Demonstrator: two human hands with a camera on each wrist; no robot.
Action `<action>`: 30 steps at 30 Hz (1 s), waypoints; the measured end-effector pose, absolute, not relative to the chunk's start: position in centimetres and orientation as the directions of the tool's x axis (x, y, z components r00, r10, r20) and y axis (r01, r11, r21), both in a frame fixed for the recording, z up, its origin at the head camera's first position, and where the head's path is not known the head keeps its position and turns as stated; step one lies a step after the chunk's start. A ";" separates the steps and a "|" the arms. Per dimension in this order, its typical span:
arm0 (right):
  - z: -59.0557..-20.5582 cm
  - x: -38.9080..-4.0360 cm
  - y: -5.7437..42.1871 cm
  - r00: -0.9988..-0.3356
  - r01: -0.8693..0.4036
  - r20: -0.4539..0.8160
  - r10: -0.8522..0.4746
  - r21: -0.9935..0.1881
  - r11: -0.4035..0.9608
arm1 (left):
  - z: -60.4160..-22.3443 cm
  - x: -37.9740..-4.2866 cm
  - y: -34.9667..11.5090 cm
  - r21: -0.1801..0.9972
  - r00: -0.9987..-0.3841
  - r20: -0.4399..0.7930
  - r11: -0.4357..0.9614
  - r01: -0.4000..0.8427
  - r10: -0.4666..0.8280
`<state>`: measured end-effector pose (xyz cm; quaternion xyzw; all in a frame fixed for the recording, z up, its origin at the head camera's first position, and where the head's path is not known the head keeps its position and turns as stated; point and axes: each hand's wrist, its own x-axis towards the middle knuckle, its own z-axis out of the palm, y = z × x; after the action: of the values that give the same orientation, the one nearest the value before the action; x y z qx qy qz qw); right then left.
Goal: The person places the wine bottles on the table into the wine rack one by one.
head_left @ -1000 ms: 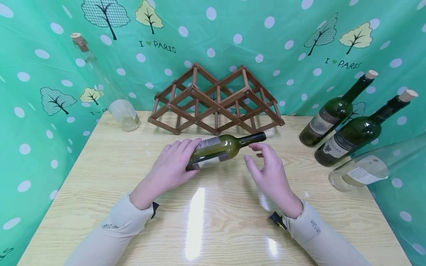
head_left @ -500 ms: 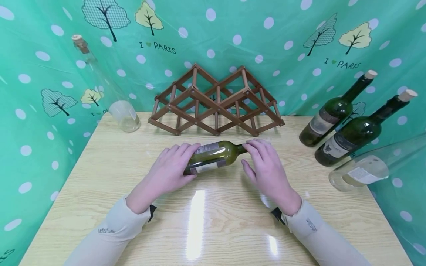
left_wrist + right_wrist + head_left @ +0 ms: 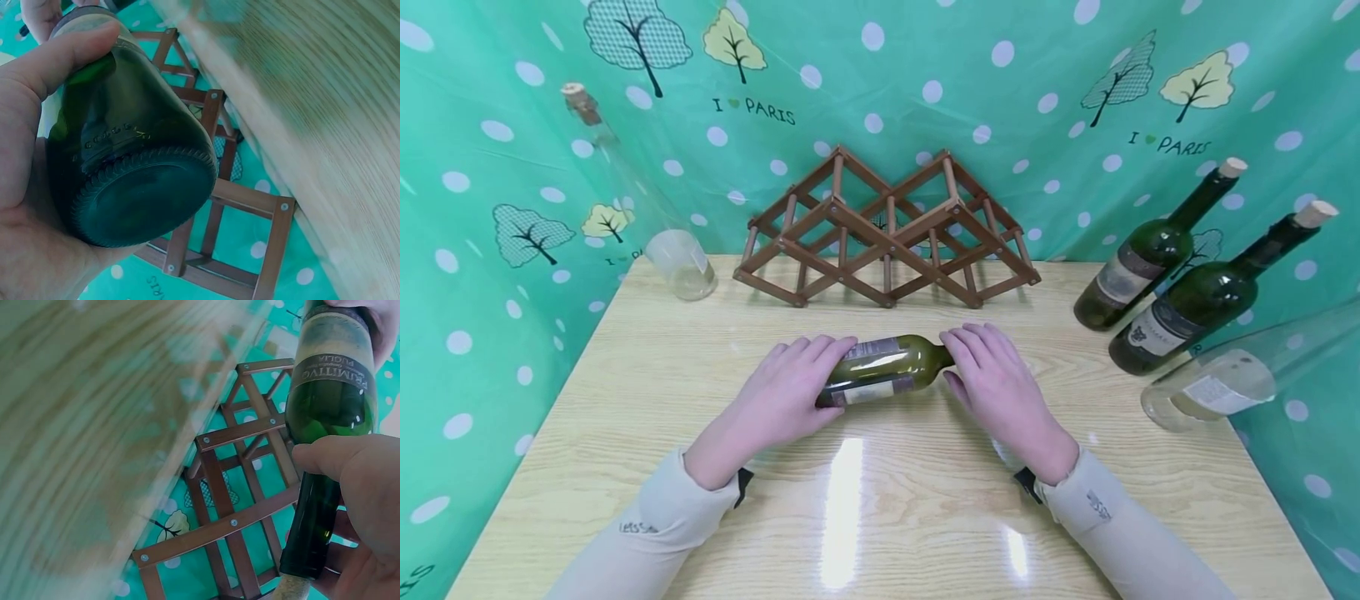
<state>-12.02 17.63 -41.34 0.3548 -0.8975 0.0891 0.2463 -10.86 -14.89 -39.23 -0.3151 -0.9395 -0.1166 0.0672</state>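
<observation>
A green wine bottle (image 3: 887,367) lies sideways between both hands in front of the wooden rack, neck to the right. My left hand (image 3: 786,392) grips its base end; the left wrist view shows the ribbed bottom of the bottle (image 3: 137,181) with the thumb along its side. My right hand (image 3: 1000,383) holds the neck, fingers over the top and thumb below. From the right wrist, the dark neck (image 3: 315,519) runs between thumb and fingers, and a cork (image 3: 290,587) sticks out of its end. In the head view the right hand hides that cork.
A brown lattice wine rack (image 3: 891,246) stands at the back of the table (image 3: 925,517). One clear corked bottle (image 3: 681,262) stands at back left. On the right stand two green corked bottles (image 3: 1135,267) (image 3: 1187,312) and a clear bottle (image 3: 1210,387). A green patterned curtain (image 3: 880,75) surrounds the table.
The right hand has closed over the bottle's neck, where it was beside it with fingers apart. Both hands and the bottle have shifted slightly toward me, away from the rack.
</observation>
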 end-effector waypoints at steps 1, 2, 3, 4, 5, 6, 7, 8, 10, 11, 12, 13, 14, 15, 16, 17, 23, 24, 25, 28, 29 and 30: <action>-41.4 -12.0 17.7 -0.625 -0.682 0.505 -0.596 0.018 0.731 | -39.2 -10.8 -14.8 0.178 -0.792 0.195 0.774 0.608 0.578; -41.5 -12.0 17.7 -0.623 -0.683 0.503 -0.599 0.022 0.730 | -39.3 -10.8 -14.8 0.179 -0.793 0.190 0.773 0.608 0.579; -41.6 -12.0 17.8 -0.623 -0.684 0.501 -0.602 0.024 0.729 | -39.3 -10.7 -14.7 0.181 -0.793 0.186 0.773 0.609 0.581; -41.6 -11.9 17.8 -0.623 -0.685 0.497 -0.605 0.027 0.728 | -39.3 -10.7 -14.7 0.182 -0.792 0.182 0.772 0.609 0.582; -41.7 -11.9 17.8 -0.623 -0.686 0.491 -0.608 0.030 0.727 | -39.4 -10.7 -14.7 0.182 -0.792 0.178 0.771 0.610 0.584; -41.8 -11.9 17.9 -0.625 -0.687 0.484 -0.613 0.032 0.726 | -39.4 -10.7 -14.7 0.182 -0.791 0.176 0.770 0.611 0.586; -41.8 -11.8 17.9 -0.627 -0.687 0.477 -0.617 0.035 0.725 | -39.4 -10.6 -14.6 0.180 -0.791 0.173 0.770 0.612 0.588; -41.8 -11.8 18.0 -0.628 -0.689 0.469 -0.622 0.038 0.724 | -39.5 -10.6 -14.6 0.180 -0.790 0.171 0.770 0.613 0.589; -41.9 -11.8 18.1 -0.631 -0.691 0.452 -0.630 0.041 0.721 | -39.6 -10.6 -14.6 0.179 -0.789 0.169 0.769 0.614 0.591; -41.9 -11.8 18.1 -0.632 -0.694 0.445 -0.635 0.041 0.719 | -39.6 -10.6 -14.6 0.178 -0.789 0.169 0.769 0.615 0.591; -42.0 -11.7 18.2 -0.632 -0.696 0.438 -0.639 0.042 0.717 | -39.6 -10.6 -14.6 0.180 -0.788 0.169 0.768 0.615 0.592; -42.0 -11.7 18.3 -0.636 -0.697 0.427 -0.643 0.041 0.716 | -39.6 -10.6 -14.6 0.181 -0.788 0.170 0.767 0.615 0.592; -42.1 -11.7 18.3 -0.636 -0.700 0.419 -0.648 0.040 0.713 | -39.6 -10.5 -14.6 0.184 -0.788 0.169 0.767 0.615 0.592; -42.1 -11.6 18.4 -0.638 -0.702 0.410 -0.652 0.038 0.711 | -39.7 -10.5 -14.5 0.187 -0.788 0.168 0.766 0.615 0.592; -42.1 -11.6 18.5 -0.639 -0.704 0.402 -0.656 0.037 0.709 | -39.6 -10.5 -14.5 0.189 -0.788 0.167 0.765 0.616 0.593; -42.2 -11.6 18.6 -0.639 -0.707 0.396 -0.659 0.034 0.706 | -39.6 -10.5 -14.5 0.193 -0.788 0.164 0.764 0.616 0.593; -42.3 -11.4 19.0 -0.636 -0.722 0.369 -0.678 0.027 0.692 | -39.6 -10.4 -14.5 0.213 -0.790 0.146 0.761 0.613 0.596; -42.3 -11.4 19.1 -0.634 -0.725 0.366 -0.681 0.025 0.688 | -39.6 -10.4 -14.5 0.216 -0.791 0.142 0.761 0.612 0.596; -42.3 -11.4 19.1 -0.632 -0.728 0.364 -0.684 0.023 0.685 | -39.6 -10.4 -14.4 0.220 -0.792 0.137 0.761 0.610 0.595; -42.3 -11.4 19.3 -0.624 -0.739 0.357 -0.695 0.018 0.673 | -39.5 -10.5 -14.4 0.236 -0.795 0.121 0.761 0.605 0.595; -42.3 -11.3 19.4 -0.621 -0.743 0.353 -0.700 0.019 0.669 | -39.5 -10.5 -14.4 0.244 -0.796 0.113 0.760 0.602 0.594; -42.3 -11.3 19.5 -0.617 -0.747 0.349 -0.705 0.023 0.665 | -39.5 -10.5 -14.4 0.253 -0.798 0.107 0.760 0.599 0.593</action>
<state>-11.33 19.53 -42.32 0.4047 -0.8971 0.0624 0.1663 -10.49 -14.41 -39.49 -0.3176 -0.9381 -0.1380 0.0100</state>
